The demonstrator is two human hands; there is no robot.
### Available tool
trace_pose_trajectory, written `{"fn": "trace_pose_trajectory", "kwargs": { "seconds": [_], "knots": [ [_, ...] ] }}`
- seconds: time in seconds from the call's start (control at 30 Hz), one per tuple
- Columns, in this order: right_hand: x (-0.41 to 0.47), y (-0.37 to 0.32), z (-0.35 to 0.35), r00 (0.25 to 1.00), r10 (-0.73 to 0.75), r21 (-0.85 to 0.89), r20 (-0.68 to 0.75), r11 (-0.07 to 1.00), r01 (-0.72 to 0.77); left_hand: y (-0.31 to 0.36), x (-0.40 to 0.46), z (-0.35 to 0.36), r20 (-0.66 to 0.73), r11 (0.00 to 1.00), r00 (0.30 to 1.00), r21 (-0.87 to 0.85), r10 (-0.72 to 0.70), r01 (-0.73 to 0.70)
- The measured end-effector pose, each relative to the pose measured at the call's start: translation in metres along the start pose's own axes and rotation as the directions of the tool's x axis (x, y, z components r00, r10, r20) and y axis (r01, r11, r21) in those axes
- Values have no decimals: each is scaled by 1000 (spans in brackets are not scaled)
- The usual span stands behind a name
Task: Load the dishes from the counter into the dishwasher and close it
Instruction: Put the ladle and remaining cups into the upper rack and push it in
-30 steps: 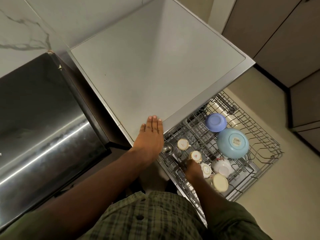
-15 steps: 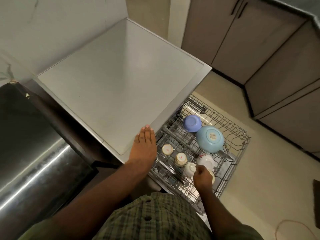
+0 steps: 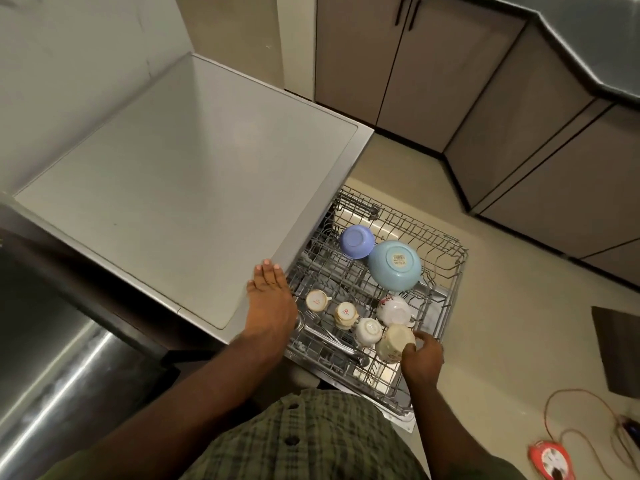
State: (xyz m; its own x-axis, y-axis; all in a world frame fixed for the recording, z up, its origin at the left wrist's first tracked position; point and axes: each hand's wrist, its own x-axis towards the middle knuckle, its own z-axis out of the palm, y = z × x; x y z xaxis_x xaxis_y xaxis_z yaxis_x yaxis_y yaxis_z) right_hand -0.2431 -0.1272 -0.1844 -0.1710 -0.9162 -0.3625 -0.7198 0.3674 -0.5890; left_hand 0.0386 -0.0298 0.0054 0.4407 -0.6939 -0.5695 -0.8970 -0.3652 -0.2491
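- right hand (image 3: 421, 356) over the near right corner of the pulled-out dishwasher rack (image 3: 453, 271), fingers curled round a cream cup (image 3: 394, 342), upside down in the rack
- left hand (image 3: 270, 306) flat, fingers straight, resting on the front edge of the grey tabletop (image 3: 180, 188) above the machine, holding nothing
- already in the rack, all upside down: lilac bowl (image 3: 356, 241), light blue bowl (image 3: 394, 265), floral cup (image 3: 394, 310), white cup (image 3: 369, 331), two small logo cups (image 3: 317, 301) (image 3: 345, 314), cutlery (image 3: 320, 330) lying along the left side
- risk: cream cup sits just beside the white cup and floral cup; letting go off the tines could tip it into them, chip or rattle
- risk: rack is fully out; pushing in fast could topple the loose cups
- nothing left on the tabletop in view, so my read is loading is nearly done; rack and door not yet closed
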Motion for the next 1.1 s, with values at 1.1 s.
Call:
{"fn": "trace_pose_trajectory", "kwargs": {
  "seconds": [1.1],
  "knots": [
    [27, 11, -4, 885, 457, -109, 91, 888, -448, -21, 3, 8, -49, 993, 992, 34, 117, -115]
  ]
}}
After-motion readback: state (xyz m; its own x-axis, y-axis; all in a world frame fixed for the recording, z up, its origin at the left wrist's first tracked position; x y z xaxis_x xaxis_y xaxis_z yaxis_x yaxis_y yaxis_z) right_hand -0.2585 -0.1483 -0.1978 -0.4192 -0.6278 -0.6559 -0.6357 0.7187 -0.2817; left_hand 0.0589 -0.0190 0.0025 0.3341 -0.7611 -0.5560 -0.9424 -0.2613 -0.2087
